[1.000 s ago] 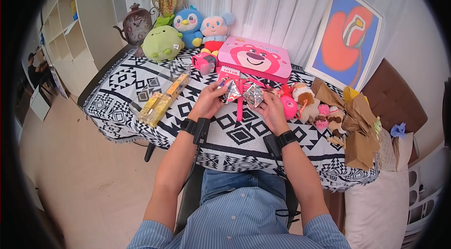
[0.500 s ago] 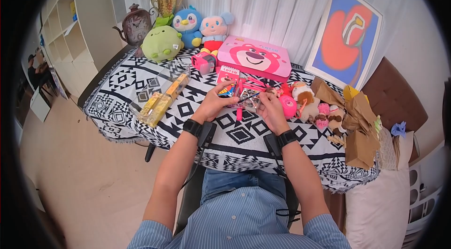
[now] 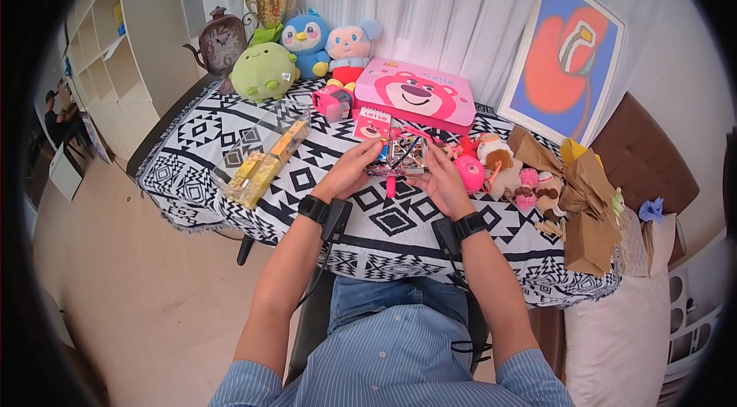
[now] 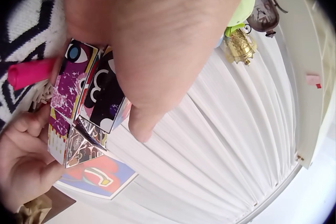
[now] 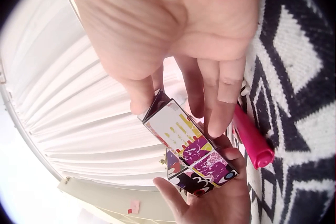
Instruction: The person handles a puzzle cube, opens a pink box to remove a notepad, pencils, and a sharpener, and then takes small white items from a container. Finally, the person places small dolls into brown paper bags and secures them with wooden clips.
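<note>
A folding puzzle cube [image 3: 407, 155] printed with colourful cartoon patterns is held between both hands over the table. My left hand [image 3: 351, 169] grips its left end, the thumb along the upper side. My right hand [image 3: 445, 179] pinches the other end between thumb and fingers. Up close in the left wrist view, the puzzle cube [image 4: 73, 90] shows purple and black panels, with a slanted, patterned fold near the right hand. A pink stick-shaped thing [image 5: 253, 141] lies on the cloth below the hands. Just beyond them is a small LOTSO notepad [image 3: 372, 123].
Behind the hands sits a pink bear box [image 3: 418, 92]. Soft toys [image 3: 307, 42] stand back left, near a gold trophy [image 3: 272, 0]. Clear-wrapped yellow packages [image 3: 269, 165] lie to the left. At right are small plush toys [image 3: 499, 157] and crumpled brown paper [image 3: 591, 223].
The puzzle cube was spread into two silvery, pointed halves; it has been folded into a blockier shape with printed panels showing. Both hands have shifted their hold on it.
</note>
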A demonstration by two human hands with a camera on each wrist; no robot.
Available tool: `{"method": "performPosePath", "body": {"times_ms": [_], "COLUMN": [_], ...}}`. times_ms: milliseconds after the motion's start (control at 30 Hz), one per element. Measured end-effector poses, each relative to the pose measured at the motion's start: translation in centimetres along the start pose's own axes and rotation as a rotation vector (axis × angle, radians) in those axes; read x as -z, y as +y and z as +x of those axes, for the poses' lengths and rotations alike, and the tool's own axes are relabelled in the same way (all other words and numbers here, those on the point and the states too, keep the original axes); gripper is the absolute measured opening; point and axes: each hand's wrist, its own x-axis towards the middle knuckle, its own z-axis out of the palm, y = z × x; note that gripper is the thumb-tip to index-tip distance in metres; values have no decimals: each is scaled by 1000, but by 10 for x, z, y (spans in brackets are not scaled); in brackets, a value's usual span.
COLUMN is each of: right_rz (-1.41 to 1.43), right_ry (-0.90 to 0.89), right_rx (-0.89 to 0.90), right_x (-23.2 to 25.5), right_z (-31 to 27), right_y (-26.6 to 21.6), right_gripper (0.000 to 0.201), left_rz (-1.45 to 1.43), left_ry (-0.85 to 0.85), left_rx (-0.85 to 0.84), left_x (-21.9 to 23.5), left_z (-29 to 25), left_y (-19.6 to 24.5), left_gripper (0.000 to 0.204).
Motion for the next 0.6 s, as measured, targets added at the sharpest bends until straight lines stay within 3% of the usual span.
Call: {"method": "performPosePath", "body": {"times_ms": [167,467,600], "right_rz": [25,-40,16], "right_ry": [-33,59,25], "right_rx": [-11,125,109], "right_x": [-2,15,4], "right_z": [-3,7,1], "right_y": [-1,12,3], "right_gripper": [45,45,43], "left_rz": [-97,102,102], "left_ry": [-24,25,11], "left_rx": [23,-69,22], "left_x": [3,1,0], "left_z": [-1,-3,-3], "left_y": [2,1,3], "left_gripper": [46,51,53]}}
